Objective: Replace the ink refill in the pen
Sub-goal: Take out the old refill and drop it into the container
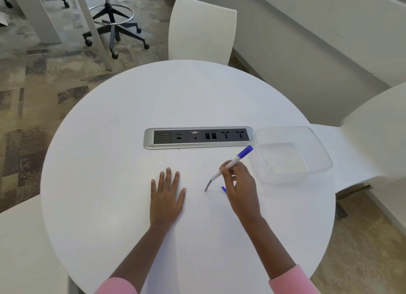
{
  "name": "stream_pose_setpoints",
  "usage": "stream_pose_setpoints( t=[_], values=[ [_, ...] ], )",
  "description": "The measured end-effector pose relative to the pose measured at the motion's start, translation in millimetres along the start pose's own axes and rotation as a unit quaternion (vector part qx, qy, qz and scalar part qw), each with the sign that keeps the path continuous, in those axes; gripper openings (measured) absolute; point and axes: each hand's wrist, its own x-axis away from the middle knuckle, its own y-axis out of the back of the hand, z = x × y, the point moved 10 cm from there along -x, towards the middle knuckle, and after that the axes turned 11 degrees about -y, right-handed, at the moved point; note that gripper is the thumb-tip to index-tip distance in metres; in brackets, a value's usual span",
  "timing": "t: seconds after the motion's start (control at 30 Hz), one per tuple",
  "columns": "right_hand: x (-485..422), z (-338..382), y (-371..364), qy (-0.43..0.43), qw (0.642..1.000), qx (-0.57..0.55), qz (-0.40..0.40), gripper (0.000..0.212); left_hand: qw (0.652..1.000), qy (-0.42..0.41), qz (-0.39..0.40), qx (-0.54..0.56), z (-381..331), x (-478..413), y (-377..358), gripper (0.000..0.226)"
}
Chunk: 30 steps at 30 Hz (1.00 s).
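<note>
A white-barrelled pen with a blue end (232,163) is pinched at mid-barrel by the fingers and thumb of the right hand (240,192), in front of the silver and black socket strip (198,138). It is held tilted, its thin grey stem (208,185) pointed down at the round white table (131,118). A small blue piece (223,188) lies just beside that hand. The left hand (167,195) is laid flat, fingers spread, in front of the strip's left half. A clear plastic tub (283,157) stands at the strip's right end. The pen is judged to be opened already; whether the stem is the refill cannot be told. Next, the left hand is needed on the pen.
</note>
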Motion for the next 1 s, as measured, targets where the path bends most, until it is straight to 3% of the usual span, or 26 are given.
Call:
stream_pose_setpoints(
  t=[0.3, 0.63, 1.0],
  values=[
    [-16, 9, 5, -0.021, 0.999, -0.042, -0.004, 0.013, 1.0, -0.003, -0.006, 0.001, 1, 1, 1, 0.059],
    [-2, -47, -49, -0.108, 0.975, 0.136, 0.14, 0.018, 1.0, -0.004, -0.01, 0.004, 3, 0, -3, 0.06],
    [24, -75, -101, -0.143, 0.936, 0.247, 0.205, 0.023, 1.0, -0.007, -0.014, 0.002, 7, 0, -10, 0.053]
  ],
)
